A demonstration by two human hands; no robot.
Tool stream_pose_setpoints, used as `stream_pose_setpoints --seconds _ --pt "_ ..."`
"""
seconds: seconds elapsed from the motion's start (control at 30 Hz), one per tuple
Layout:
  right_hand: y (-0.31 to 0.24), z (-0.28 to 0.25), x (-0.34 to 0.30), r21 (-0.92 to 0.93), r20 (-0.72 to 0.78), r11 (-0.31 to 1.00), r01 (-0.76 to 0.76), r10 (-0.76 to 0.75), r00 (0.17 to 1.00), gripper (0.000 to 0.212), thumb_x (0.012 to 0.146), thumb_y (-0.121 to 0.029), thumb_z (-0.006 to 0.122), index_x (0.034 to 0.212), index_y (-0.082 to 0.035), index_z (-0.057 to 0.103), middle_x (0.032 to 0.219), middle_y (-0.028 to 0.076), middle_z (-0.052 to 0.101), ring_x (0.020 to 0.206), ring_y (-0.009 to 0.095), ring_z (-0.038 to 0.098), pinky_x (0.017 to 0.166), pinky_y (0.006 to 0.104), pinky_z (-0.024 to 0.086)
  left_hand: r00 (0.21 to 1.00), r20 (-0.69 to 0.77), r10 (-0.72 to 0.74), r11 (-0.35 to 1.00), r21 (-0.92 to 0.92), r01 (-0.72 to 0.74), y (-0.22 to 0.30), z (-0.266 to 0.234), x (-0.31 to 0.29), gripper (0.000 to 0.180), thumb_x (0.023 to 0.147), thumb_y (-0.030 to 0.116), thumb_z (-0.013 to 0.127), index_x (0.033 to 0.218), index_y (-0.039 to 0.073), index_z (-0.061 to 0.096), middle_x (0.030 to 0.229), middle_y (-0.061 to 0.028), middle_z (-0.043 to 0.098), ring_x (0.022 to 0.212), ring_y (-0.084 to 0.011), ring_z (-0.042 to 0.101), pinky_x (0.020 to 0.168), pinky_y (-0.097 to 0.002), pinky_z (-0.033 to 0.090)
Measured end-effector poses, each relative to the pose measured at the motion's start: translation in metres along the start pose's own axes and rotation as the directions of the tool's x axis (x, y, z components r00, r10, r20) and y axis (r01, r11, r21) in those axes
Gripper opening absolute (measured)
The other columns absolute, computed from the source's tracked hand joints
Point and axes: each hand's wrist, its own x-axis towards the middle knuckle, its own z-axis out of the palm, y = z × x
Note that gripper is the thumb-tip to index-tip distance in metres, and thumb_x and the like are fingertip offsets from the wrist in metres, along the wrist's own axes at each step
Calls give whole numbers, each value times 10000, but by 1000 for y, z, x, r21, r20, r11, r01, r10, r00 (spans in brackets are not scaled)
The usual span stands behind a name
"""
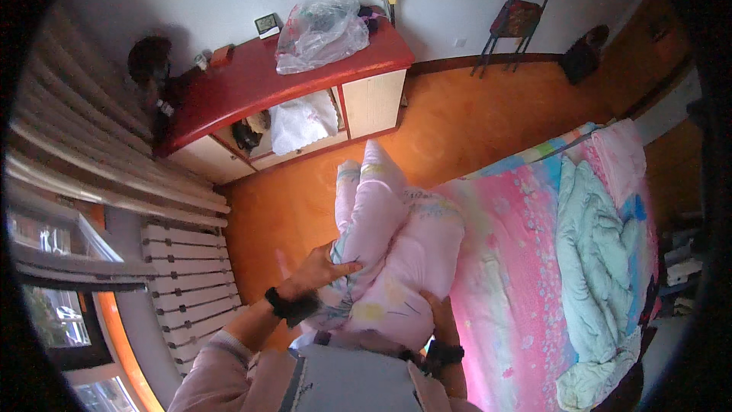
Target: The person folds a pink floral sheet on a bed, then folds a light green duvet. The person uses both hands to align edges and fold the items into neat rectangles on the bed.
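A puffy pale pink quilt [381, 221], folded into a thick bundle with a faint flower print, is held up against the front of my body. My left hand [328, 268] grips its left side, the thumb lying over the cloth and the fingers mostly tucked out of sight. At the bundle's lower right my right hand [438, 314] presses in, with most of its fingers hidden by the fabric. A dark band is on each wrist. Right beside the bundle is the bed with its pink flowered sheet [507, 259].
A crumpled mint-green quilt [598, 259] and a pink pillow [619, 156] lie on the bed's right side. Beyond the orange floor [438, 141] stands a red-topped cabinet [252, 80] bearing a clear plastic bag [324, 27]. A folding chair [518, 19] is by the wall; a white radiator [191, 282] is at left.
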Motion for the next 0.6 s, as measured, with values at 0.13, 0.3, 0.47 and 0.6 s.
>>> stream_pose_setpoints --seconds 0.13,0.3,0.47,0.6 --pt "-39 2 68 256 51 908 -330 329 943 535 792 -267 676 1196 22 477 1078 113 580 925 221 578 770 348 492 998 -51 -48 999 4 48 38 -25 46 531 751 233 762 1170 -8 541 1046 -97 643 927 -168 600 823 -305 479" --pt "-107 4 147 130 93 973 -192 181 979 535 774 -252 687 1193 18 491 1078 104 590 946 212 575 812 344 479 986 -159 49 997 -48 -58 75 -59 93 454 782 186 727 1134 -35 545 973 -84 645 874 -150 599 783 -288 485" --pt "-128 14 216 112 69 983 -147 140 988 492 781 -260 676 1161 16 529 1063 107 602 961 220 574 834 355 473 984 -179 -10 996 -92 -6 101 -86 149 429 797 199 701 1123 -32 548 974 -78 638 840 -149 591 741 -289 480" --pt "-127 22 271 229 51 963 -142 134 990 504 805 -253 655 1203 15 500 1109 113 583 1019 231 549 876 358 455 997 -69 28 1000 -8 -29 126 -117 212 492 806 257 668 1189 -9 510 1001 -53 599 850 -150 548 734 -292 454"
